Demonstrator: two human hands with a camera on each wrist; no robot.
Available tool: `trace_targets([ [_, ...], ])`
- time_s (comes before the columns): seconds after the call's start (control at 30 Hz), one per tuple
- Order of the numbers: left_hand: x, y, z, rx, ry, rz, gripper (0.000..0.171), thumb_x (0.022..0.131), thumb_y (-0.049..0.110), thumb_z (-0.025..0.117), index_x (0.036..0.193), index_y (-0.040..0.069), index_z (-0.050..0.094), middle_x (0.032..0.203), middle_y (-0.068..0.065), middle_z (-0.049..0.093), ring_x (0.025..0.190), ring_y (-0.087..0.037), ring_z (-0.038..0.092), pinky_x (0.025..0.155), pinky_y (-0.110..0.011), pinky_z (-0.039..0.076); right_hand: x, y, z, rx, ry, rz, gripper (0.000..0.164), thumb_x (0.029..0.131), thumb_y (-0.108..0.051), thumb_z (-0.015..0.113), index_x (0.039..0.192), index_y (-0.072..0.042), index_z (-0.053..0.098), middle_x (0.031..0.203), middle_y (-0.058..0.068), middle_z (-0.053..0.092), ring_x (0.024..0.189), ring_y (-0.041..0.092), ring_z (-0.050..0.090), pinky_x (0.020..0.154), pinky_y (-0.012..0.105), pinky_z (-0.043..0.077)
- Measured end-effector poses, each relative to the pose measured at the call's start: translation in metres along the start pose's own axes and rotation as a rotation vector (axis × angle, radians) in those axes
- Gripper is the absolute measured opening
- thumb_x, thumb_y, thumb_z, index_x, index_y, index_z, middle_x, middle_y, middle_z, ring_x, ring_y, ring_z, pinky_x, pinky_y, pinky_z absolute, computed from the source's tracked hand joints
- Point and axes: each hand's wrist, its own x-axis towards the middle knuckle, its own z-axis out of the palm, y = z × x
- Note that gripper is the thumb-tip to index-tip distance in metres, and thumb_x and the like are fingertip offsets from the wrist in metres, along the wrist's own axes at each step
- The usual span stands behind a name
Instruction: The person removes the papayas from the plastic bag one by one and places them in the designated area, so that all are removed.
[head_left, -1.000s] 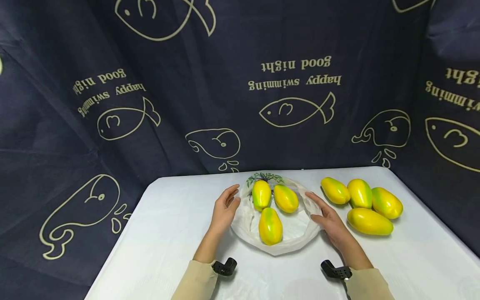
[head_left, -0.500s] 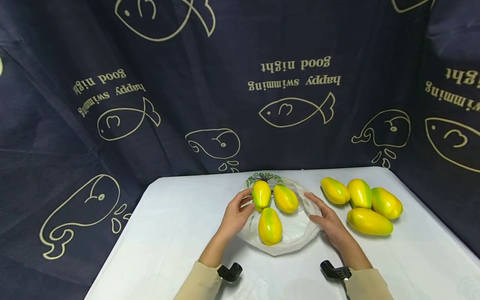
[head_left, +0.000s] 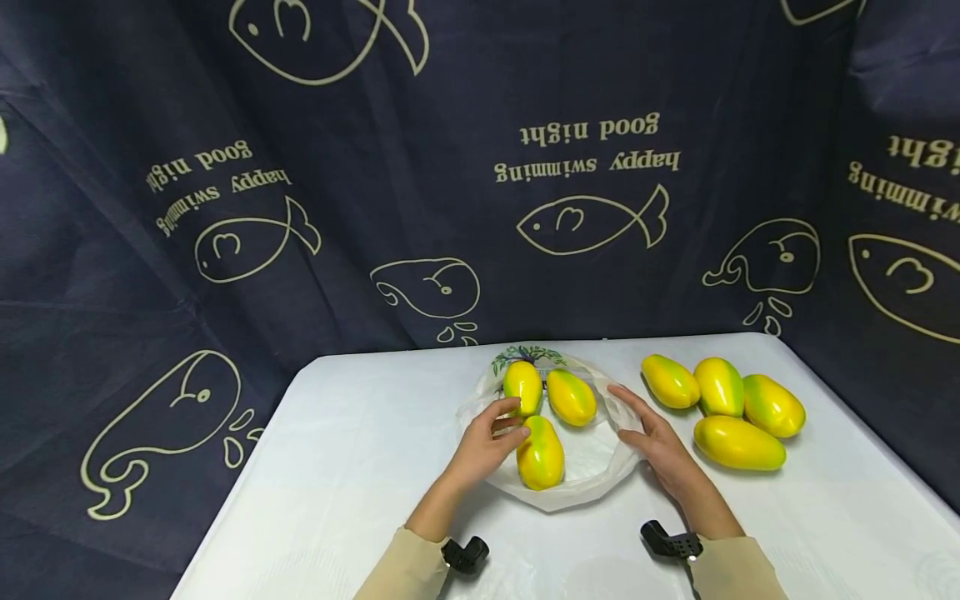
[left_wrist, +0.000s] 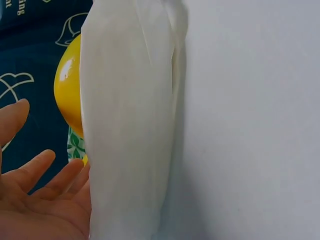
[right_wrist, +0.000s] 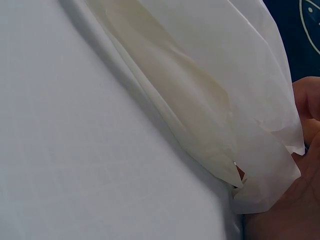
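A thin white plastic bag [head_left: 596, 454] with a green tree print lies spread wide, mouth up, on the table. Inside rest three glossy yellow-green mangoes: front mango [head_left: 542, 458], back left mango [head_left: 521, 382] and back right mango [head_left: 572, 398]. My left hand [head_left: 480, 446] reaches over the bag's left rim, fingers loosely parted, fingertips right by the front and back left mangoes. The left wrist view shows its palm [left_wrist: 45, 212] beside the bag's wall [left_wrist: 130, 110], nothing gripped. My right hand [head_left: 663, 446] holds the bag's right rim; its fingers are partly hidden behind the plastic [right_wrist: 200, 95].
Right of the bag sits a cluster of several more mangoes, among them a front mango [head_left: 740, 443] lying on its side. A white cloth covers the table [head_left: 337, 467]. A dark blue fish-print curtain [head_left: 420, 192] hangs close behind it.
My left hand has moved right and slightly toward me, from outside the bag's left rim to over the mangoes inside. The right hand and all the mangoes stay put.
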Motion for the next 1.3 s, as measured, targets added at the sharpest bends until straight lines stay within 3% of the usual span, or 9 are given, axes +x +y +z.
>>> trace_targets([
  [0.57,-0.003,-0.007,0.01,0.114,-0.039,-0.095,0.058,0.092,0.026,0.072,0.142,0.007,0.05,0.143,-0.014,0.055,0.126,-0.037,0.059,0.1,-0.048,0.055,-0.001,0.0,0.001,-0.034,0.01,-0.006,0.068,0.09,0.004,0.055,0.154,-0.014,0.038,0.17,0.01,0.011,0.156,0.037,-0.004,0.122,0.066,-0.007],
  [1.03,-0.002,-0.009,0.015,0.144,-0.053,-0.13,0.058,0.091,0.031,0.073,0.141,0.01,0.053,0.146,-0.014,0.053,0.125,-0.037,0.059,0.098,-0.047,0.056,-0.001,-0.001,0.0,-0.03,0.011,-0.01,0.068,0.09,0.004,0.055,0.154,-0.013,0.038,0.17,0.01,0.011,0.156,0.037,-0.005,0.122,0.066,-0.008],
  [1.3,-0.003,-0.007,0.015,0.111,-0.079,-0.142,0.056,0.091,0.029,0.073,0.14,0.012,0.054,0.144,-0.01,0.055,0.121,-0.034,0.062,0.096,-0.045,0.058,-0.001,0.001,0.0,-0.036,0.011,0.002,0.067,0.091,0.003,0.056,0.154,-0.014,0.038,0.17,0.009,0.012,0.157,0.036,-0.004,0.123,0.066,-0.008],
])
